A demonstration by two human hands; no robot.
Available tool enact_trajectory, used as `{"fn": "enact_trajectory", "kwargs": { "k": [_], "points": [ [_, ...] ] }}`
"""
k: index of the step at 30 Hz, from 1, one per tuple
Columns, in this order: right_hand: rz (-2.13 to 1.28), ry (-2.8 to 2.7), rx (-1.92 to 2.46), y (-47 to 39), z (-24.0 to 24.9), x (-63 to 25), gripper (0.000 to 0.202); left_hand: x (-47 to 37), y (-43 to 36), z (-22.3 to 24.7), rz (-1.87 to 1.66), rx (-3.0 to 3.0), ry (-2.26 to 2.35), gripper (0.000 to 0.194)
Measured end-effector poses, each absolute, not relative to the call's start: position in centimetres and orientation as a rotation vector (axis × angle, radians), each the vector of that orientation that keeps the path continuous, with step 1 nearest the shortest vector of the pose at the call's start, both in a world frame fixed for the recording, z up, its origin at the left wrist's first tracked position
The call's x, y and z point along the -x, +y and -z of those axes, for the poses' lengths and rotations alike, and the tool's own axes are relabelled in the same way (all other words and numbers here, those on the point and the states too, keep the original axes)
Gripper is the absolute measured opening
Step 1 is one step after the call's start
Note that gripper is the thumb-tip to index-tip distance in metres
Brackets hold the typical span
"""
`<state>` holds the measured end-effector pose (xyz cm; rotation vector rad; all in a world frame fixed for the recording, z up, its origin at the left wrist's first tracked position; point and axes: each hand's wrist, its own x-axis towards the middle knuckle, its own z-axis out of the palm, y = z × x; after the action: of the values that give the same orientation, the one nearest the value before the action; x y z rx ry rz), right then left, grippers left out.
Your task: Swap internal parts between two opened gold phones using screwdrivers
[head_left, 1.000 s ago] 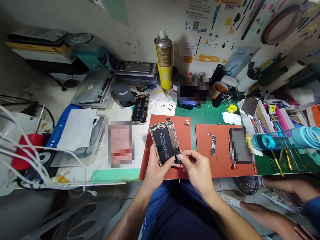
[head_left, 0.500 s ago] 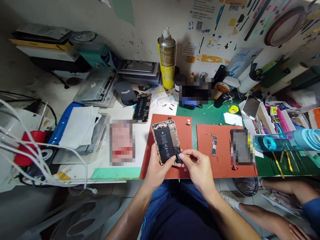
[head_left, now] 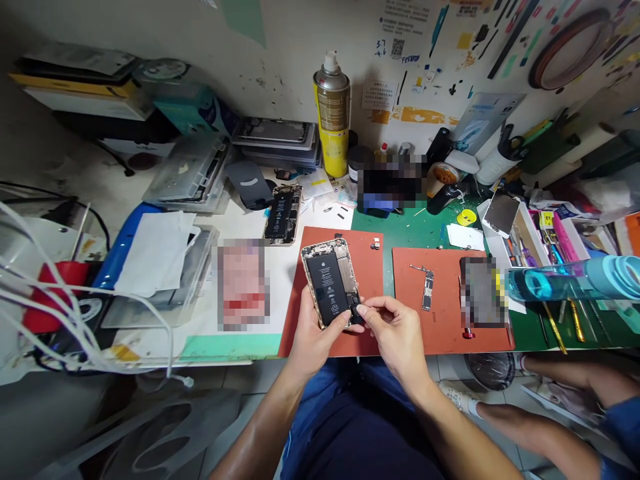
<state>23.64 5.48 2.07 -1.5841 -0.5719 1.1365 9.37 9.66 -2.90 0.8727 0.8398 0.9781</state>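
An opened phone housing (head_left: 329, 283) with a black battery inside is held tilted over the left red-brown mat (head_left: 315, 237). My left hand (head_left: 311, 340) grips its lower left side, the thumb across the bottom edge. At the lower right corner my right hand (head_left: 390, 328) pinches a small black part (head_left: 356, 312) between thumb and forefinger. On the right mat (head_left: 450, 267) lies a narrow circuit board (head_left: 427, 293). Another opened phone (head_left: 283, 215) rests behind, on the white surface.
A yellow spray can (head_left: 333, 120) stands at the back. White cables (head_left: 60, 293) and plastic boxes (head_left: 185, 170) crowd the left. A blue bottle (head_left: 570, 280) lies at the right near screwdrivers (head_left: 556, 327). Another person's legs (head_left: 555, 407) show at lower right.
The view has shifted slightly. The small black part and my right fingertips sit very slightly lower and further left; both hands keep their hold.
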Motion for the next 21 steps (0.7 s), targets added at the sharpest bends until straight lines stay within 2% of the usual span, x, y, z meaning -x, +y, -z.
{"fn": "enact_trajectory", "kwargs": {
  "k": [7,13,21],
  "points": [
    [-1.054,-0.654,1.641,5.3,-2.0,-23.6,0.026,-9.3,9.7,3.0,-0.97,-0.877,0.823,0.076],
    [-1.102,-0.591,1.64,5.6,-2.8,-23.5,0.026,-9.4,9.8,3.0,-0.974,-0.912,0.824,0.068],
    [-1.09,-0.633,1.668,5.4,-2.5,-23.6,0.025,-9.6,9.8,2.8,-0.939,-0.893,0.844,0.069]
  ]
}}
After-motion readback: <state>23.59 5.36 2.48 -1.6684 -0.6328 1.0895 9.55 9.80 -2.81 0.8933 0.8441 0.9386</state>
